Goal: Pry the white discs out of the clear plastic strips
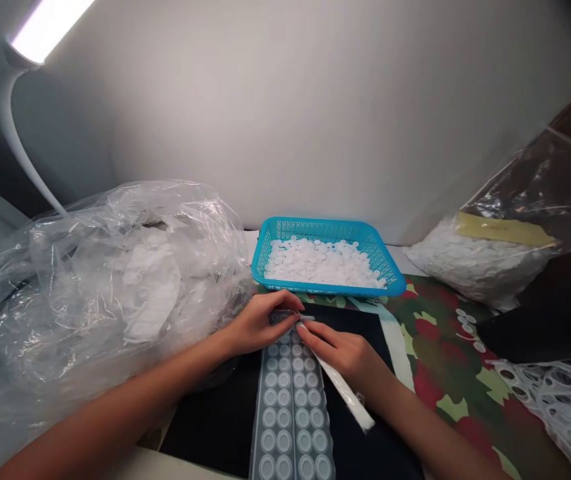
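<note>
Pinching the top end of the clear disc sheet (290,407) with your left hand (260,325) and right hand (343,353), both grips sit nearly closed, a white strip (346,397) trailing from your right, just below the blue plastic basket (285,230) of white discs (323,263).

A translucent sheet (290,417) carrying rows of round white discs (284,419) is laid lengthwise on a black mat (215,427). A narrow white strip (345,393) is angled away from its right edge, the upper end hidden.
</note>
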A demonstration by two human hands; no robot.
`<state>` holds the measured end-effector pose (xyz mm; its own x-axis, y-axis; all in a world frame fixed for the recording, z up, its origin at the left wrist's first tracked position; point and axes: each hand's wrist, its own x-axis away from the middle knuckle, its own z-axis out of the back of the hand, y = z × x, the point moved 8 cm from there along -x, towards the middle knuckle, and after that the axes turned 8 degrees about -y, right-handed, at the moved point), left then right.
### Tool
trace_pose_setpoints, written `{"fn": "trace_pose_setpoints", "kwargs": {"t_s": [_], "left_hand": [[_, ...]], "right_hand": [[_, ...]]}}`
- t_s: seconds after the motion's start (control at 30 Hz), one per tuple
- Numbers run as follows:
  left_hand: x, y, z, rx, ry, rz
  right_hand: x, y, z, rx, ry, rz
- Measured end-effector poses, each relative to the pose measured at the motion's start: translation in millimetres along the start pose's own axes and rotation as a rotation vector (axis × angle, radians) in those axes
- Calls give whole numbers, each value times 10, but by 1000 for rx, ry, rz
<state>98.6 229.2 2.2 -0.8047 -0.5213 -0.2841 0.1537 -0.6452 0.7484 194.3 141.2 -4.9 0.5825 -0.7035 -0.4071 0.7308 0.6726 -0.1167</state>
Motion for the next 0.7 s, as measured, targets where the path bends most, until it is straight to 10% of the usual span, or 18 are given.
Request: {"fn": "trace_pose_setpoints", "kwargs": {"t_s": [0.7], "left_hand": [[-55,-21,-78,-71,-104,5]], "right_hand": [[169,54,64,-25,36,9]]}}
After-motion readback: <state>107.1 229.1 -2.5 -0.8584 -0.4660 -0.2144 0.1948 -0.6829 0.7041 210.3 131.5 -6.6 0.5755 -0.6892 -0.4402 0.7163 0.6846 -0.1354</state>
